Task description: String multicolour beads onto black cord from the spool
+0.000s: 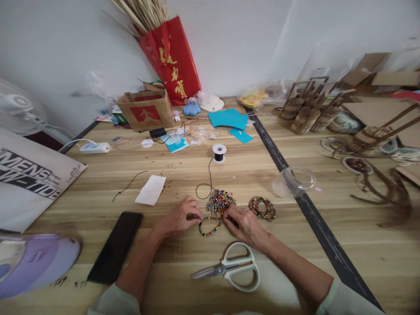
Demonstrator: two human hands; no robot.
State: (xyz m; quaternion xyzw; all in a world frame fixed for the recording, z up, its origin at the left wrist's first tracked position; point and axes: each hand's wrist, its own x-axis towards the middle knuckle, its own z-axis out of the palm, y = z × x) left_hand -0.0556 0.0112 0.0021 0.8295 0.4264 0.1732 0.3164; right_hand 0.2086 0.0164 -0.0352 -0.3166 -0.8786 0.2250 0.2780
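In the head view, the bead loop [207, 235] lies on the wooden table [170, 267] just below a heap of loose beads [220, 200], between the two hands. Its long axis runs roughly left to right, and its lower curve bows toward the person. The left hand [180, 215] pinches its left end with thumb and fingertips; the right hand [245, 225] grips its right end likewise. Nearer the person, scissors [219, 269] point their blades left. A beaded coil [270, 211] rests right of the heap. Behind the heap stands a spool [219, 149] wound with black cord. A small dish [344, 162] at right holds brown round pieces [357, 165]. At the back, a red bag [182, 57] holds dried stalks [144, 15], beside an open cardboard box [147, 114] whose contents are unclear.
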